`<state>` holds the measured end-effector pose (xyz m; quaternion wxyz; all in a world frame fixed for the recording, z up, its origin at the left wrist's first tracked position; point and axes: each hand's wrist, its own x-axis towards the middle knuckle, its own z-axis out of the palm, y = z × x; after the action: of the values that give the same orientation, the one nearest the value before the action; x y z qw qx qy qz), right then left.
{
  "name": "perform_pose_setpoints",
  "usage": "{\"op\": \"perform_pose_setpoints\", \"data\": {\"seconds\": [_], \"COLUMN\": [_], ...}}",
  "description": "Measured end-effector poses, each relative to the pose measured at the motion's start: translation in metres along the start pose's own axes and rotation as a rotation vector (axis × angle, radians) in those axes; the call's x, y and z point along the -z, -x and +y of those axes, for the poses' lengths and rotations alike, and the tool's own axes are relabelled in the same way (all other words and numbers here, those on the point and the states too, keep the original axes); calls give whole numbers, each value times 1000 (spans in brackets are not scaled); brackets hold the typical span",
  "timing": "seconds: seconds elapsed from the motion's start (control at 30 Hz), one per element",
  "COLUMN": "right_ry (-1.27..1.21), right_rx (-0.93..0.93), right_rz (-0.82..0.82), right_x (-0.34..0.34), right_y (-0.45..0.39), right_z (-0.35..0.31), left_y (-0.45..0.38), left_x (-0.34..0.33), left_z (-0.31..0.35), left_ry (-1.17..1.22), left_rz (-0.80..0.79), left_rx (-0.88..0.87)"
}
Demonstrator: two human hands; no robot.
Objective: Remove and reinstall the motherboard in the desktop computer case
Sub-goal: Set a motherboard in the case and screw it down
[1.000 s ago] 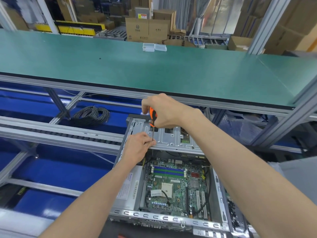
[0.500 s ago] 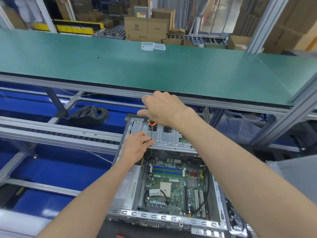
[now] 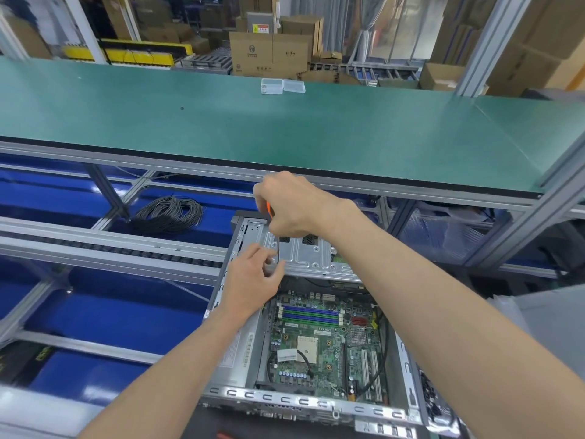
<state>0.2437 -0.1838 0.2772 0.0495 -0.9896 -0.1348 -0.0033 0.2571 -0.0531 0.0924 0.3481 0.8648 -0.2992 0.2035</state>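
Open desktop case (image 3: 243,350) lies on its side at bottom centre, motherboard (image 3: 323,343) seated inside, green, four RAM slots, two white expansion slots; board print too small to read. White sticker on the case's left panel, text unreadable. Right hand (image 3: 294,205) grip clamped on an orange-handled screwdriver (image 3: 270,211), shaft pointing down onto the silver drive bracket (image 3: 310,251) at the case's far end. Left hand (image 3: 253,278) grip pinched near the shaft tip on the bracket; what it pinches is blurred. Green tabletop (image 3: 221,122) beyond carries two clear plastic boxes (image 3: 281,86). One black cable coil (image 3: 171,213) left of the case. Cardboard cartons (image 3: 269,53) behind, circular logo, lettering unreadable.
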Motion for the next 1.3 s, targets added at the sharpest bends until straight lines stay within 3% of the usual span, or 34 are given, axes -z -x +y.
{"op": "perform_pose_setpoints", "data": {"seconds": [0.07, 0.1, 0.2, 0.33, 0.4, 0.5, 0.6, 0.73, 0.9, 1.1, 1.3], "right_ry": [-27, -26, 58, -29, -78, 13, 36, -62, 48, -112, -79], "right_rx": [-8, -35, -136, 11, 24, -111, -114, 23, -129, 41, -63], "right_rz": [10, 31, 72, 2, -14, 59, 59, -15, 65, 30, 113], "right_x": [2, 1, -2, 0, 3, 2, 0, 3, 0, -1, -10], "right_y": [2, 3, 1, -3, -1, 0, -3, -1, 0, 0, -4], "right_z": [6, 8, 9, 2, 5, 10, 5, 6, 11, 9, 13], "left_y": [14, 18, 18, 8, 1, -12, -22, -24, -23, -18, -18], "left_x": [1, 1, 1, -2, -7, -18, -29, -44, -51, -55, -62], "left_z": [4, 5, 9, 9, 4, -6, -11, -21, -36, -41, -45], "left_ry": [3, -18, -153, -346, -329, -200, -165, -88, -39, -53, 17], "left_rz": [6, -65, -385, -714, -882, -1150, -1295, -1377, -1383, -1359, -1359], "left_rx": [-96, -99, 87, 290, 355, 478, 538, 618, 672, 659, 706]}}
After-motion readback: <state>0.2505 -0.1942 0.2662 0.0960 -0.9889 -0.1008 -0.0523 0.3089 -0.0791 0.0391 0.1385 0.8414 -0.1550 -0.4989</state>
